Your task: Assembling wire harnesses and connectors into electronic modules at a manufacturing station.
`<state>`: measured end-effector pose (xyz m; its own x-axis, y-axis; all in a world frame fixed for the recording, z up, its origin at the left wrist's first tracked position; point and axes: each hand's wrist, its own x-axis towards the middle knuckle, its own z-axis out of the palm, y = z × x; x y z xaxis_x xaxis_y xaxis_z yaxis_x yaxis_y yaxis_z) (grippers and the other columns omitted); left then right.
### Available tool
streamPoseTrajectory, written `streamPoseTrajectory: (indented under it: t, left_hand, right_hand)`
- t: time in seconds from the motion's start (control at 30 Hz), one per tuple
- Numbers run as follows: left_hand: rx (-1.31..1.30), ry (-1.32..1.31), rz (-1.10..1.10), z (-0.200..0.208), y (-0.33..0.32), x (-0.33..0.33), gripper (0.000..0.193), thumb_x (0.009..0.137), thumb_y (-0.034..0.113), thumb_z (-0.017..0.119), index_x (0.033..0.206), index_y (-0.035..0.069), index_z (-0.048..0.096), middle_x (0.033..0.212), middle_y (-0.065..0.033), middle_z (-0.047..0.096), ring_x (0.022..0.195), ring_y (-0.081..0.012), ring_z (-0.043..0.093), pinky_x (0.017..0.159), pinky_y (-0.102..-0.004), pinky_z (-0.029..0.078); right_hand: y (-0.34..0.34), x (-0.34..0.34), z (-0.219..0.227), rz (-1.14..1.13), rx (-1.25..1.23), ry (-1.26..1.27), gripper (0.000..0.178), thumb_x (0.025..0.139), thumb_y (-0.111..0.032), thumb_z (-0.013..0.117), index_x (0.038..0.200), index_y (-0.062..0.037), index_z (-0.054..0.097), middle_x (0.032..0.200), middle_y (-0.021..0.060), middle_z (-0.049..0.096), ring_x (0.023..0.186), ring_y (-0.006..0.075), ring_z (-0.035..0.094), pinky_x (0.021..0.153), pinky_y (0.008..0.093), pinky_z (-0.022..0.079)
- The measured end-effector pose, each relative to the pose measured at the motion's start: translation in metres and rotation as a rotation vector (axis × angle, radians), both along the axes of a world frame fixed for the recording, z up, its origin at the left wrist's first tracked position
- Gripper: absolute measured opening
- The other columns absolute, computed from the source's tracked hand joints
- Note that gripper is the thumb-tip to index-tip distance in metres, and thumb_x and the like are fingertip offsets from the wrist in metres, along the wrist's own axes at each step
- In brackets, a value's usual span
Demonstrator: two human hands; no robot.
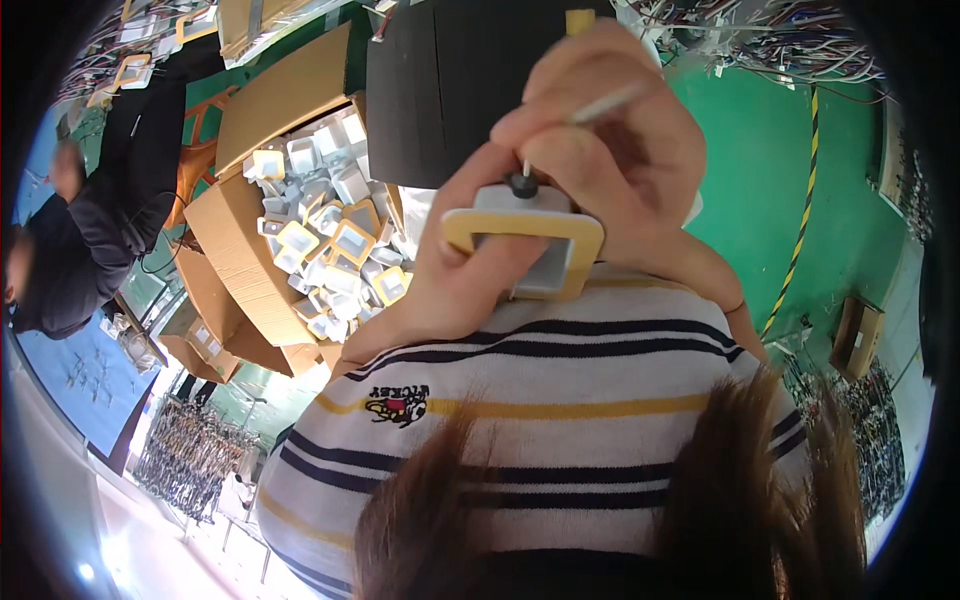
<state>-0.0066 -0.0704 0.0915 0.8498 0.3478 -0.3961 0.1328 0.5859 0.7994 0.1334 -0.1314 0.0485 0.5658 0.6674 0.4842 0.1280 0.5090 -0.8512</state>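
Brown hair strands [420,500] hang nearest to the camera, at 4 and between 6 and 7 o'clock, over a striped shirt [570,440]. Beyond it, just above the centre, is a pale housing with a yellow square frame [525,224]. Left hand [452,290] grips this housing, its thumb laid across the opening. Right hand [640,160], blurred, pinches a thin whitish cable [605,104] above a black fitting [523,185] on the housing's upper side. At 10 o'clock stands a cardboard box [240,260] filled with similar housings [340,240]; farther, a person in dark clothes [95,235]. Bundled cables [770,40] lie between 1 and 2 o'clock, beside the green floor [750,150].
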Motion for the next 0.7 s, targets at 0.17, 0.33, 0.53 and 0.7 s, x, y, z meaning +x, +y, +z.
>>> streamPoseTrajectory:
  t: [0.17,0.33,0.53,0.7]
  left_hand:
    - [-0.148,-0.044,-0.077,-0.014,0.007,-0.003,0.044,0.083,0.011,0.058,0.123,0.000,0.047,0.102,-0.0030,0.057,0.093,-0.0077,0.053,0.081,-0.0222,0.042]
    - [-0.262,0.003,-0.063,-0.007,0.019,0.015,0.041,0.082,0.012,0.056,0.120,-0.001,0.048,0.100,-0.0038,0.058,0.092,-0.0091,0.055,0.080,-0.0234,0.045]
    - [0.178,0.233,-0.150,0.002,0.036,0.020,0.039,0.080,0.011,0.058,0.117,0.003,0.049,0.099,-0.0018,0.056,0.090,-0.0076,0.051,0.080,-0.0215,0.042]
    - [0.171,0.035,0.142,-0.022,0.043,0.034,0.042,0.078,0.014,0.056,0.117,0.004,0.045,0.105,-0.0033,0.052,0.098,-0.0116,0.048,0.081,-0.0247,0.042]
  right_hand:
    - [0.002,0.024,0.013,0.515,-0.186,0.225,0.013,0.082,-0.007,0.063,0.087,0.0042,0.065,0.086,0.0107,0.058,0.074,0.0149,0.051,0.063,0.0265,0.043]
    - [0.012,0.043,-0.004,0.652,-0.166,0.076,0.015,0.086,-0.012,0.062,0.084,0.0012,0.068,0.082,0.0059,0.057,0.074,0.0133,0.051,0.066,0.0256,0.041]
    - [0.023,0.049,0.028,0.002,-0.320,-0.448,0.020,0.093,-0.013,0.058,0.081,0.0022,0.058,0.064,-0.0001,0.051,0.054,0.0068,0.046,0.049,0.0205,0.036]
    - [-0.008,0.018,0.034,-0.255,-0.255,-0.073,0.009,0.081,-0.005,0.067,0.082,-0.0022,0.060,0.073,0.0016,0.057,0.066,0.0123,0.052,0.059,0.0236,0.043]
